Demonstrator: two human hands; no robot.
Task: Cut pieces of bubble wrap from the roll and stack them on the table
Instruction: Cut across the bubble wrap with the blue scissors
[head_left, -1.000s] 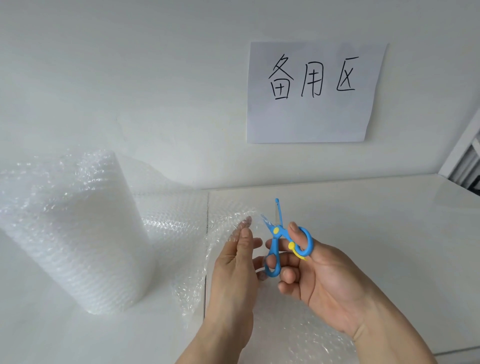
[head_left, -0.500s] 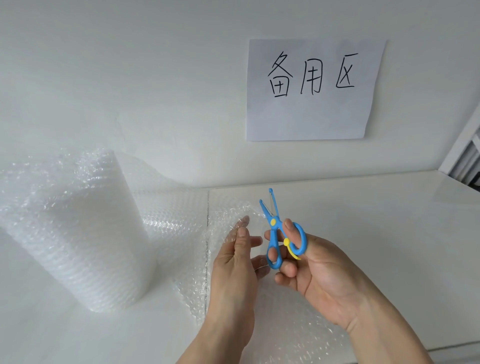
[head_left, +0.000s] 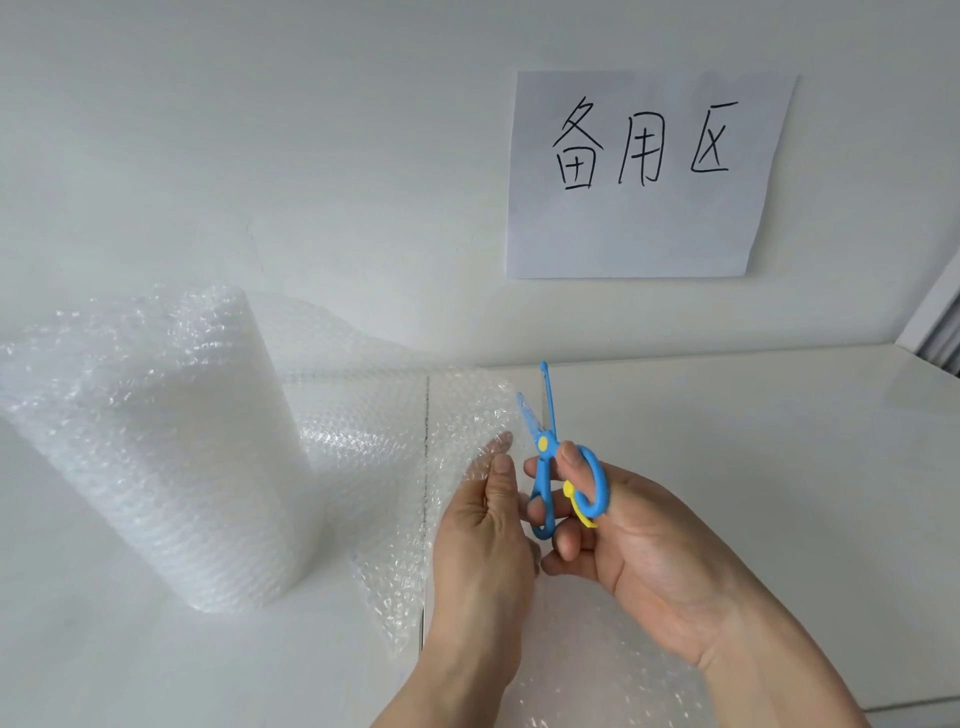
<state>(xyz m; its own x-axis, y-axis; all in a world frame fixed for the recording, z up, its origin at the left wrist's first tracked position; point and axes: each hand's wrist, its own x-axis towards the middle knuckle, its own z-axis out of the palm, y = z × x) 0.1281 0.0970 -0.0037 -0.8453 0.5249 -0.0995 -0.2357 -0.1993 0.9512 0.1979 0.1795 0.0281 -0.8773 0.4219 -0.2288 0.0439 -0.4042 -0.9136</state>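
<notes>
Scissors (head_left: 563, 462) blades reopened; one roll (head_left: 156, 447), two hands.

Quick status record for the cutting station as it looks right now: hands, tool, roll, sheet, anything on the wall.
left hand: pinches the edge of the pulled-out bubble wrap sheet, fingers up
right hand: holds the blue scissors, thumb through one loop
scissors blades: open, pointing up, beside the sheet edge
bubble wrap roll: stands upright on the table, at the left
cut pieces stacked: cannot tell
wall: paper sign with handwritten characters
</notes>
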